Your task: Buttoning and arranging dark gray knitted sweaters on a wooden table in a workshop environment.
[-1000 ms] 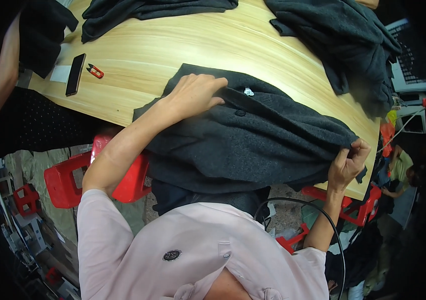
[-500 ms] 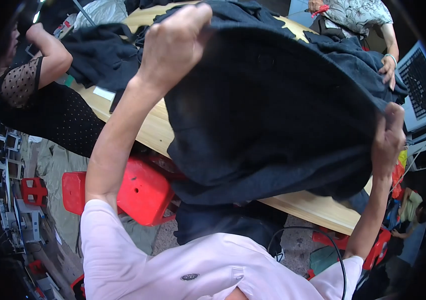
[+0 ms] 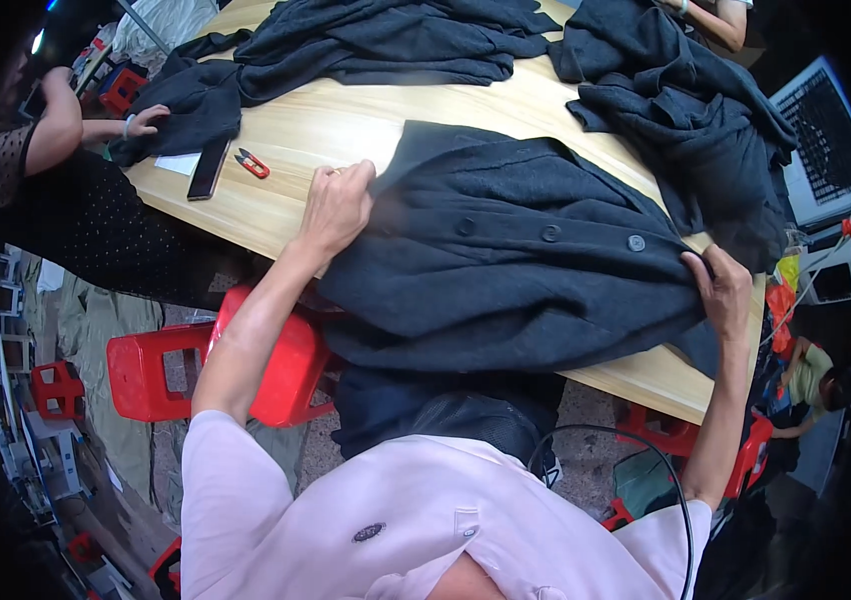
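A dark button-front garment (image 3: 506,270), seemingly a jacket or cardigan, is spread over the near edge of the wooden table (image 3: 346,118). A row of round dark buttons runs across it from left to right. My left hand (image 3: 338,208) grips its edge at the left, fingers closed on the cloth. At the opposite end my right hand (image 3: 722,285) pinches the garment's edge between thumb and fingers. The near part of the cloth hangs past the table edge in front of me.
Dark garments (image 3: 386,45) lie across the far side, with another heap (image 3: 686,110) at the right. Red-handled thread snips (image 3: 253,164) and a phone (image 3: 209,170) lie left. A co-worker's hand (image 3: 149,121) rests on dark cloth. Red stools (image 3: 286,365) stand below the table.
The garment came down from a raised, stretched position onto the table, and its button row now shows. Both my hands lowered with it. The left co-worker's hand moved onto cloth.
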`<state>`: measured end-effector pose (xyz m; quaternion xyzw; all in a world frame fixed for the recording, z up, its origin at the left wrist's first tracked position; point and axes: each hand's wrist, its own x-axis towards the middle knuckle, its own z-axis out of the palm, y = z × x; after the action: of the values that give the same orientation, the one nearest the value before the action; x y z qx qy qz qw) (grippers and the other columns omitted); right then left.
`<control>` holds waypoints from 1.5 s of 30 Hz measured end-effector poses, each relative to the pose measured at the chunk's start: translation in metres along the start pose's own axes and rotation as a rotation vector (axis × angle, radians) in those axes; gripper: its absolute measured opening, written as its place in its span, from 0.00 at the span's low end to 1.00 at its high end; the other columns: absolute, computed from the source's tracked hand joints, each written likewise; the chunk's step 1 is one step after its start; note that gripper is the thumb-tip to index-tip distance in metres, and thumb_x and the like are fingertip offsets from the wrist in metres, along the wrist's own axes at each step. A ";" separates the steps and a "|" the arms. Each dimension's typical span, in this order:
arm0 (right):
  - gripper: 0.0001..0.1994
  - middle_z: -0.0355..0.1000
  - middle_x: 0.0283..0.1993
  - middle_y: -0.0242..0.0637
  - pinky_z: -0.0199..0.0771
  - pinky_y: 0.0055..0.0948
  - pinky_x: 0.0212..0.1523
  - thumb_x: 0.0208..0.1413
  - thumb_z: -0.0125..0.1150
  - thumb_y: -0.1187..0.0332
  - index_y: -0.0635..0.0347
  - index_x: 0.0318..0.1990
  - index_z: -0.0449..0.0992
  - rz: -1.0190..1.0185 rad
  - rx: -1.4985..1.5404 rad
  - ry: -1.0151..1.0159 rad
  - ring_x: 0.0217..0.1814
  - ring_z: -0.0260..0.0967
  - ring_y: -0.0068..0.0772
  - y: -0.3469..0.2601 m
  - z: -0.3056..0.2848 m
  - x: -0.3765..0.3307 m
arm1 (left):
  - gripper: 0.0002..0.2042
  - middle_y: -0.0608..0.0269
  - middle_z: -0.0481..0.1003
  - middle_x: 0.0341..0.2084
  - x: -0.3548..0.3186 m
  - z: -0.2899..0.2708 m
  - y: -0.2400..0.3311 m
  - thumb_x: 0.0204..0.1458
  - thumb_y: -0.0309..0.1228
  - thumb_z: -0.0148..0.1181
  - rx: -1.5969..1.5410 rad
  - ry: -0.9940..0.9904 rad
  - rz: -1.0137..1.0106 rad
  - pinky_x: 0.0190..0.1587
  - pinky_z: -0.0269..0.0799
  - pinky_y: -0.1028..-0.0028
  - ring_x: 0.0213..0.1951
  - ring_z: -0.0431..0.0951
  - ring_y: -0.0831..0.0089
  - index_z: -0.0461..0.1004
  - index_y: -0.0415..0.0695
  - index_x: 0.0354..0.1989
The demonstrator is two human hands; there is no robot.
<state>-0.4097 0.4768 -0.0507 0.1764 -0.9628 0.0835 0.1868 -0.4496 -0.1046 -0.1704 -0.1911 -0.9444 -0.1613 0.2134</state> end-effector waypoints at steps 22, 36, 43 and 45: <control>0.12 0.85 0.45 0.57 0.83 0.51 0.53 0.65 0.69 0.62 0.59 0.47 0.91 0.120 -0.020 -0.245 0.49 0.85 0.59 -0.030 0.157 0.126 | 0.06 0.56 0.87 0.40 0.010 0.006 0.022 0.60 0.28 0.73 -0.591 0.037 -0.313 0.50 0.77 0.65 0.44 0.85 0.61 0.88 0.40 0.43; 0.19 0.81 0.58 0.40 0.83 0.41 0.57 0.65 0.61 0.82 0.57 0.60 0.85 0.029 -0.051 -0.131 0.55 0.84 0.49 -0.017 0.081 -0.046 | 0.05 0.59 0.86 0.37 -0.030 -0.001 0.032 0.61 0.25 0.70 -0.355 0.090 0.121 0.39 0.85 0.68 0.37 0.89 0.63 0.83 0.42 0.44; 0.19 0.79 0.55 0.47 0.81 0.35 0.51 0.59 0.58 0.86 0.62 0.55 0.82 0.183 0.254 0.025 0.49 0.82 0.45 -0.138 0.056 0.010 | 0.06 0.53 0.86 0.40 -0.035 0.002 0.049 0.62 0.22 0.68 -0.537 0.233 -0.166 0.43 0.83 0.63 0.40 0.87 0.54 0.82 0.38 0.45; 0.14 0.83 0.46 0.45 0.84 0.38 0.46 0.59 0.63 0.85 0.61 0.49 0.84 -0.087 0.424 0.016 0.45 0.83 0.44 -0.190 0.064 0.026 | 0.06 0.53 0.85 0.40 -0.030 0.002 0.050 0.61 0.21 0.67 -0.486 0.227 -0.112 0.46 0.82 0.62 0.42 0.86 0.54 0.82 0.38 0.45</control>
<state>-0.3826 0.2785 -0.0810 0.2523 -0.9137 0.2776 0.1563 -0.4038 -0.0688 -0.1748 -0.1648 -0.8571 -0.4151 0.2567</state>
